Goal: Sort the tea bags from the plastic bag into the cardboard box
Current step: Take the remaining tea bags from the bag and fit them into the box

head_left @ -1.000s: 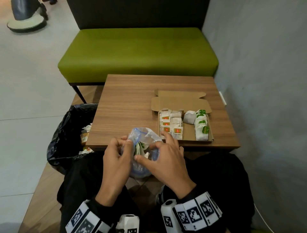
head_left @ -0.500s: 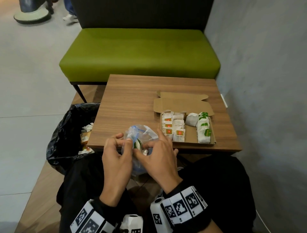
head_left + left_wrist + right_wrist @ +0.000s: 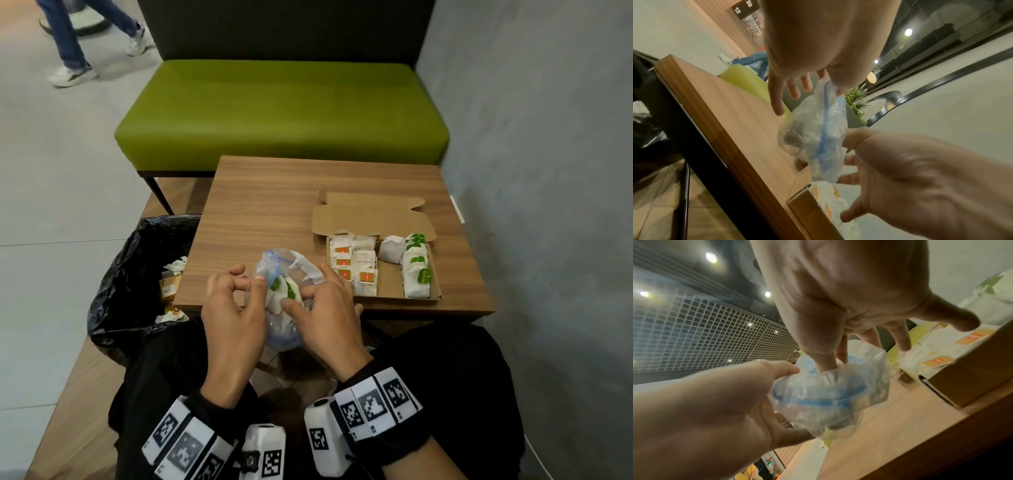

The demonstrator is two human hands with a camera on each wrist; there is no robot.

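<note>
A clear plastic bag [image 3: 291,265] with a blue zip strip sits at the table's near edge. My left hand [image 3: 251,279] pinches its rim, as the left wrist view shows with the left hand [image 3: 830,84] on the plastic bag [image 3: 818,129]. My right hand [image 3: 296,297] reaches thumb and forefinger into the opening and pinches a white tea bag [image 3: 279,294] with a green tag. The right wrist view shows the right hand [image 3: 833,365] dipping into the plastic bag [image 3: 834,389]. The open cardboard box [image 3: 388,281] lies to the right, with orange-tagged bags on its left side and green-tagged bags on its right.
The small wooden table [image 3: 260,205] stands against a grey wall [image 3: 531,171], with a green bench [image 3: 281,113] behind it. A black bin bag [image 3: 130,274] holding rubbish is at the table's left. A person's legs [image 3: 68,44] cross the floor at the far left.
Both hands and the plastic bag have shifted up over the table edge. Green-tagged tea bags now show higher in the opening. A walking person's legs have come into view.
</note>
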